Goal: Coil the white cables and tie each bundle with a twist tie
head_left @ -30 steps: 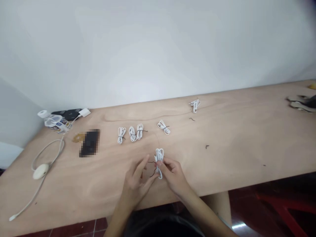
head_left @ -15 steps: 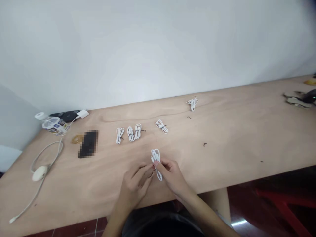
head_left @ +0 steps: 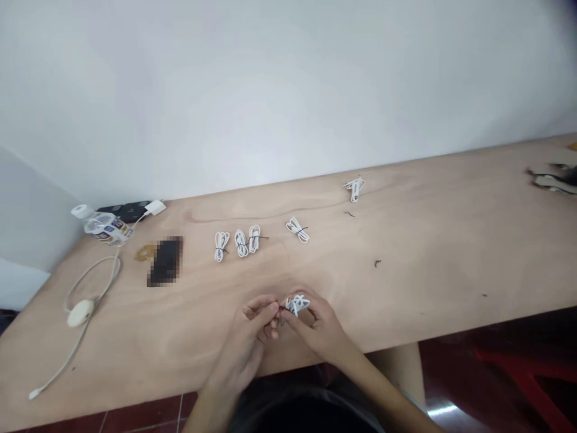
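Observation:
Over the front of the wooden table, my right hand (head_left: 318,322) is closed around a coiled white cable (head_left: 298,304), whose looped end faces up. A thin black twist tie (head_left: 282,308) shows beside the coil, between the two hands. My left hand (head_left: 256,322) pinches the tie with thumb and fingers, close against the right fingertips. How far the tie goes round the cable is hidden by the fingers. Beyond the hands lie several cable bundles bound with black ties, among them a left bundle (head_left: 221,246) and a right bundle (head_left: 298,230).
Another white cable bundle (head_left: 355,189) lies near the wall, with loose twist ties (head_left: 377,263) before it. On the left are a plastic bottle (head_left: 107,228), a blurred black object (head_left: 166,261) and a white cord with a round piece (head_left: 81,313). Dark items (head_left: 556,180) sit far right.
My right hand has turned the coiled cable so its loop end now faces up. My left fingers have closed on the twist tie beside it. The view has shifted slightly.

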Tool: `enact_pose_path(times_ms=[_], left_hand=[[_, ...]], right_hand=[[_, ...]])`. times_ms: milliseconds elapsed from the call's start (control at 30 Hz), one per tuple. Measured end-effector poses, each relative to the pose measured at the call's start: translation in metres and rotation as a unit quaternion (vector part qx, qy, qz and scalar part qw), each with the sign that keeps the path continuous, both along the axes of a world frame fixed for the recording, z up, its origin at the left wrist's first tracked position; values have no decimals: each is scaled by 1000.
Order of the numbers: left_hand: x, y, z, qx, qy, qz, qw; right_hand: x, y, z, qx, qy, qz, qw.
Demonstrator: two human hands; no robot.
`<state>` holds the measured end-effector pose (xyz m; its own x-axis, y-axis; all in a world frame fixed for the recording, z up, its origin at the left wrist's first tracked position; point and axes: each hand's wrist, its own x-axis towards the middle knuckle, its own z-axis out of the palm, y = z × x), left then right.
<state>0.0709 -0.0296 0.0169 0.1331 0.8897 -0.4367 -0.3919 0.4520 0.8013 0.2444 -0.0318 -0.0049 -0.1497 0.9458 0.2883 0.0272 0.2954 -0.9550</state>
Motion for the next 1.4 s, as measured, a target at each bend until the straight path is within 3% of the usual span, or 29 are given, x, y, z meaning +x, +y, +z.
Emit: enact_pose_path(times_ms=[133,200,300,367,433,500,567,600,667,733,800,867,933,1000,1100,1167,1200,1267,1400], left_hand=[[2,0,-5,124,144,-39,981],[-1,0,-7,233,254,-67,936],[-8,0,-8,387,371,-97,838],[-10,0,-6,421,407,-112,803],[-8,0,-3,382,403,-126,822],[-3,-1,0,297,332,-131,886],[1,-1,2,178,186,-122,959],[3,-1,2,113,103,-117,981],[6,-1,1,4,-31,-116,993],[8,-2,-1,-39,-80,-125,988],[9,-3,-4,-3,-42,-129,991],[8,-4,-5,97,72,-131,984],[3,-4,-5,226,225,-144,937],[-4,-3,-6,343,351,-160,857],[-15,2,-10,461,454,-162,745],[-19,4,-13,494,490,-156,701],[-19,3,-13,498,497,-154,693],[-16,0,-13,477,482,-145,720],[-1,-7,-7,306,367,-112,871]], right_hand=[[4,1,-3,-63,5,-40,997],[6,3,-5,-107,25,-52,993],[9,6,-6,-143,30,-53,988],[10,6,-6,-147,27,-46,988],[11,5,-5,-142,33,-35,989],[11,3,-2,-123,40,-23,991],[12,2,0,-85,39,-10,996],[13,1,1,-64,38,-3,997],[14,0,2,-38,38,14,998],[14,1,1,-46,45,17,998],[13,1,0,-75,51,3,996],[12,2,-2,-104,52,-18,993],[11,3,-3,-122,48,-36,991],[12,4,-3,-133,29,-42,990],[13,4,-2,-154,2,-35,987],[14,3,0,-193,5,-22,981],[14,2,1,-218,9,-11,976],[15,0,5,-245,12,10,969],[16,-3,13,-193,8,16,981]])
